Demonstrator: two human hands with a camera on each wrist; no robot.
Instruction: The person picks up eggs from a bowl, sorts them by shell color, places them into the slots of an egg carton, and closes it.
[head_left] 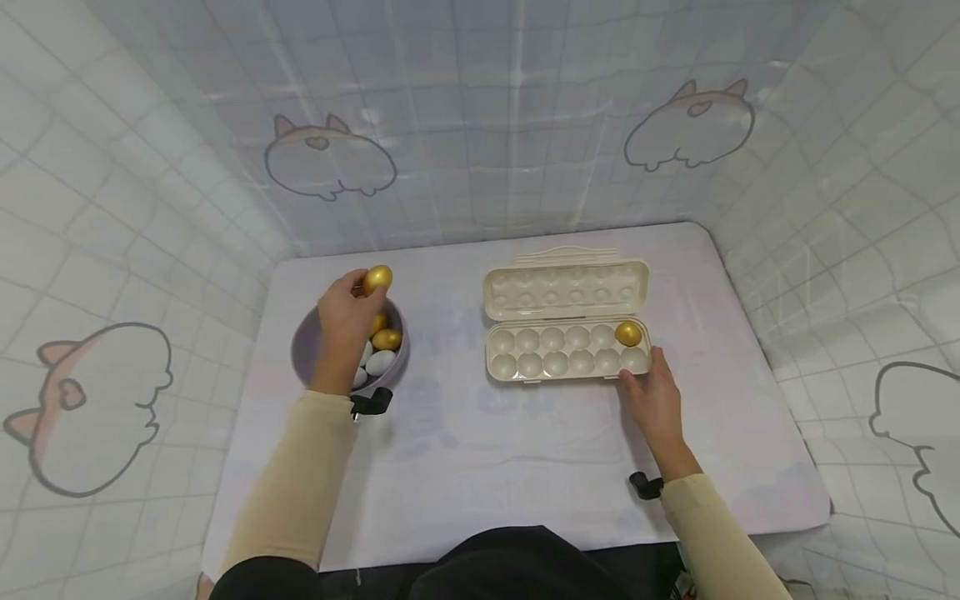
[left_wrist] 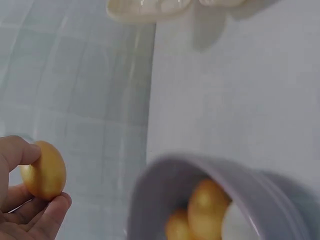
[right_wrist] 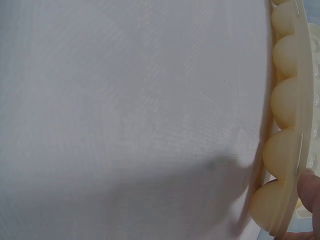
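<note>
Above the purple bowl (head_left: pixel 405 360), my left hand (head_left: pixel 349 321) pinches a golden egg (head_left: pixel 379 277) between thumb and fingers; the left wrist view shows the same golden egg (left_wrist: pixel 45 171) clear of the bowl's rim. Inside the bowl lie golden eggs (head_left: pixel 387 339) and white eggs (head_left: pixel 380 363), partly hidden by my hand and forearm. My right hand (head_left: pixel 654 402) holds the near right corner of a cream egg carton (head_left: pixel 567 381) with its lid (head_left: pixel 566 289) laid back. One golden egg (head_left: pixel 628 333) sits in the back row's right-end cup. The right wrist view shows my thumb (right_wrist: pixel 311 192) on the carton's edge.
A pale cloth covers the table (head_left: pixel 465 467), with the bowl at left and the carton right of centre. Tiled-pattern curtains (head_left: pixel 480 125) with cartoon animals enclose the back and both sides. The black-clad body is at the front edge.
</note>
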